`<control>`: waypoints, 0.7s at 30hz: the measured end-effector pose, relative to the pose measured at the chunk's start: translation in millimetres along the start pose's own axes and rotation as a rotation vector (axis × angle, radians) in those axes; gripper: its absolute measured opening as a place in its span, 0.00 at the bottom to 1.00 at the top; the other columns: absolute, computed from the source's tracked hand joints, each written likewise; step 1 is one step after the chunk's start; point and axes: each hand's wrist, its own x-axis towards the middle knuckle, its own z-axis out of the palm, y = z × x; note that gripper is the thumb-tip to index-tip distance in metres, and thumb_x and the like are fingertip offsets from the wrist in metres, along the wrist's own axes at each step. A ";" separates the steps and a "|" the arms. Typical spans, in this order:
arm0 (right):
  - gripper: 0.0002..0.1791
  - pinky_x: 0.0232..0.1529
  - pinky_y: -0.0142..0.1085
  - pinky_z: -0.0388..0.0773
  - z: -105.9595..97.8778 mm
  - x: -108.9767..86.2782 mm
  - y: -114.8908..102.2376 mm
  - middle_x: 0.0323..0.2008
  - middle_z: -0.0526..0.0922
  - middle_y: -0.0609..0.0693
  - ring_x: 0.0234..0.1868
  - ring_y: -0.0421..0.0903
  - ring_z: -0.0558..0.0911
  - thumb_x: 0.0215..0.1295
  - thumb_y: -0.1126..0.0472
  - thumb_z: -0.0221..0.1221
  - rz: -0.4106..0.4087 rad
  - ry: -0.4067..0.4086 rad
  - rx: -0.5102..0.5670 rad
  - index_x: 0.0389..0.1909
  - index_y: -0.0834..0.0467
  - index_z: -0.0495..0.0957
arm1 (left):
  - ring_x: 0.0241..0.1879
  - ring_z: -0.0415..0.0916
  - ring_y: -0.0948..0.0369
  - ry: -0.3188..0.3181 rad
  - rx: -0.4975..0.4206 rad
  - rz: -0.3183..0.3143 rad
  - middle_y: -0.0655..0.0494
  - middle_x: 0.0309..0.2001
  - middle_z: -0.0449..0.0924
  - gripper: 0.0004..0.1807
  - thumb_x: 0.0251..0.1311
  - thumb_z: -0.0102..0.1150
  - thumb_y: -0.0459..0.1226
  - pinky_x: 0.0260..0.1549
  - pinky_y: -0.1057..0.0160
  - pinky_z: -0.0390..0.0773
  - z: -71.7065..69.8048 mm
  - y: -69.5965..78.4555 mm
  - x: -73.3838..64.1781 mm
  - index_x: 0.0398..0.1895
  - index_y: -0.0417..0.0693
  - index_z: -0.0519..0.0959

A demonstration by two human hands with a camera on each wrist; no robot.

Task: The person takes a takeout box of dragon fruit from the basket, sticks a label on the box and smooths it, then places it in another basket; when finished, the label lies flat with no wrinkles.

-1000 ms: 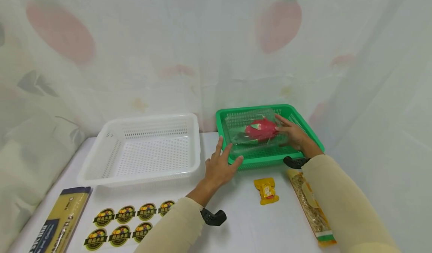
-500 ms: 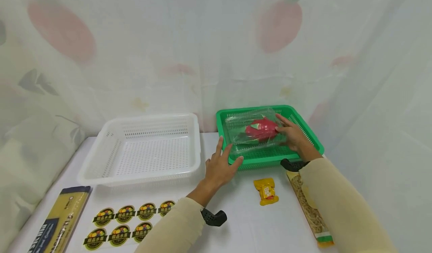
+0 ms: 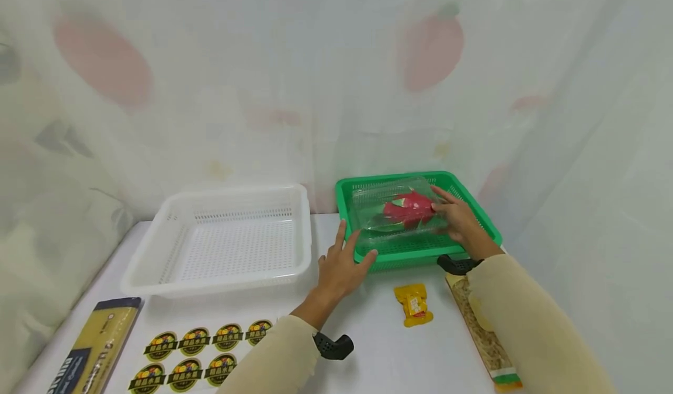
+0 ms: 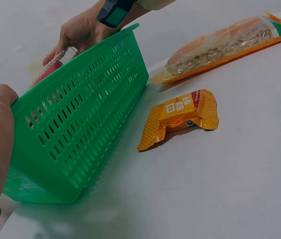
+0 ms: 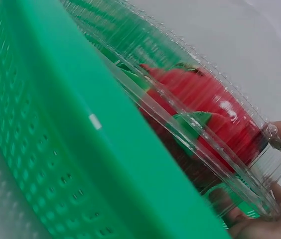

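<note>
A clear plastic clamshell box (image 3: 370, 207) with a red dragon fruit (image 3: 410, 208) inside sits within the green basket (image 3: 405, 259). My right hand (image 3: 462, 221) grips the box's right end, thumb on the near side; the right wrist view shows fingers around that end, close to the dragon fruit (image 5: 205, 104). At the basket's front left corner is my left hand (image 3: 339, 268), its fingers spread and mostly straight. The left wrist view has its thumb (image 4: 0, 93) touching the green rim. Part of the right hand's fingers is hidden behind the box.
To the left stands a white basket (image 3: 221, 286). A small yellow packet (image 3: 413, 304) and a long noodle-like bag (image 3: 486, 335) lie in front of the green basket. Round stickers (image 3: 185, 373) and a spaghetti-like pack (image 3: 97, 347) are at lower left. A curtain (image 3: 263, 90) hangs behind.
The head view has tilted slightly, so the scene sits a little lower. My right forearm has shifted a bit leftward, its hand staying on the box. The left hand keeps its place at the corner.
</note>
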 end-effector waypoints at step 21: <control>0.33 0.59 0.69 0.52 -22.0 -28.2 -29.4 0.62 0.59 0.48 0.55 0.53 0.66 0.74 0.62 0.50 0.041 0.084 0.244 0.76 0.45 0.53 | 0.67 0.56 0.46 -0.013 0.022 0.001 0.60 0.77 0.34 0.42 0.62 0.37 0.68 0.57 0.30 0.53 1.3 2.5 6.4 0.74 0.57 0.60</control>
